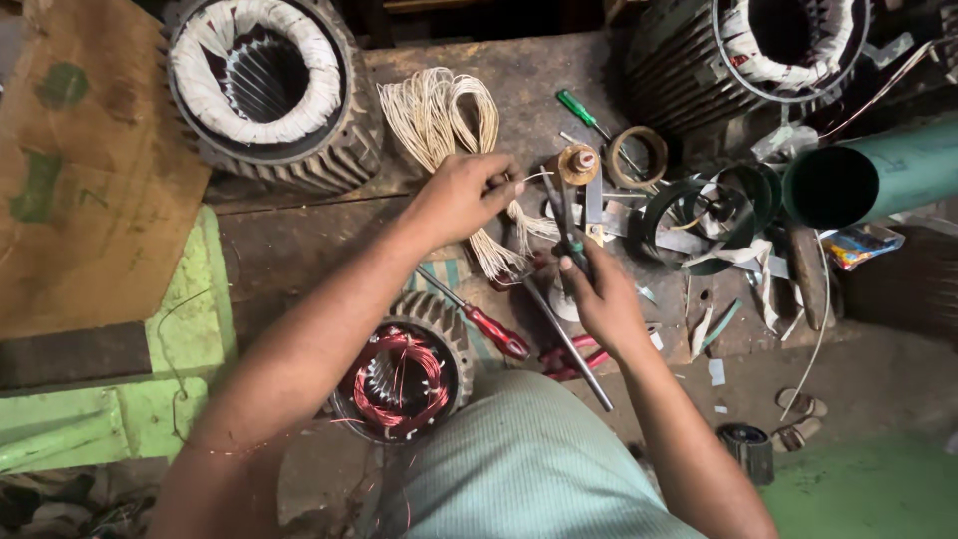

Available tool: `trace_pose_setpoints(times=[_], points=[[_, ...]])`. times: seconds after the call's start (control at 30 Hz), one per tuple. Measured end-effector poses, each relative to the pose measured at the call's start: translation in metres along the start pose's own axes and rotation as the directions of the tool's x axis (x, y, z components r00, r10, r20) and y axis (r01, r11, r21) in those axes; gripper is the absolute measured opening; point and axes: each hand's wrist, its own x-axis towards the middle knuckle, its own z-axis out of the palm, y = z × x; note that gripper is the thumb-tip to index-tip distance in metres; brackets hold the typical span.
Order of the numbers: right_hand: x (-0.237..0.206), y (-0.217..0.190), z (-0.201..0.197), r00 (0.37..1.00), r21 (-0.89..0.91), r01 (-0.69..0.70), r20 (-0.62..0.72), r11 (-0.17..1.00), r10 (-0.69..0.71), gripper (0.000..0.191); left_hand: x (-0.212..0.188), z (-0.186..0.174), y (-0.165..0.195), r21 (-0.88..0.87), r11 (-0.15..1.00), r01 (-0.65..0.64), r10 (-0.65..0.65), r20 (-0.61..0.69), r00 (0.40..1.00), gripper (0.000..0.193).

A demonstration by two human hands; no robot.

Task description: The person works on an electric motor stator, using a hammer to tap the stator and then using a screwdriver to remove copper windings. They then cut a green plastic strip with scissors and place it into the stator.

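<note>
Pinching a thin, springy wire end between my left hand fingertips, I grip slim pliers in my right hand, mid-bench, just right of the light, floppy white wire bundle.

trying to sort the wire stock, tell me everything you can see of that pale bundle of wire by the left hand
The bundle of wire is cream-white, many thin strands looped into a long hank, apparently sleeved or insulated wire. It lies on the dark, worn workbench between two large stators, its loop end pointing away from the person. The near ends fan out loosely, partly hidden under the left hand, which pinches one strand. The right hand holds a slim tool close beside those ends.
</note>
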Motion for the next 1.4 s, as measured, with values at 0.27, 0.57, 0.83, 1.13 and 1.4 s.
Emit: trace_pose_setpoints(times=[0.27,0.57,0.83,1.13,1.4], points=[[0.003,-0.019,-0.011,0.961,0.105,-0.211,0.204,0.972,0.186,0.048,-0.008,0.010,-0.003,0.320,0.936,-0.147,0.102,0.152,0.983,0.018],[0.014,-0.018,-0.008,0.993,-0.229,0.121,0.036,0.966,-0.116,0.049,-0.003,0.018,-0.010,0.061,0.998,0.030,-0.038,0.141,0.989,0.017],[0.037,-0.023,0.036,0.934,-0.185,0.333,-0.071,0.925,-0.350,0.046,0.000,0.021,-0.009,0.055,0.960,0.274,-0.278,0.116,0.953,0.025],[0.040,-0.028,0.048,0.964,0.804,-0.252,0.257,0.538,0.067,0.041,-0.001,0.036,-0.004,0.124,0.986,0.108,-0.111,0.017,0.994,0.049],[0.034,-0.035,0.049,0.952,0.918,-0.305,0.305,0.253,0.042,0.053,0.003,0.033,-0.006,-0.104,0.966,0.237,-0.235,0.026,0.972,0.043]])
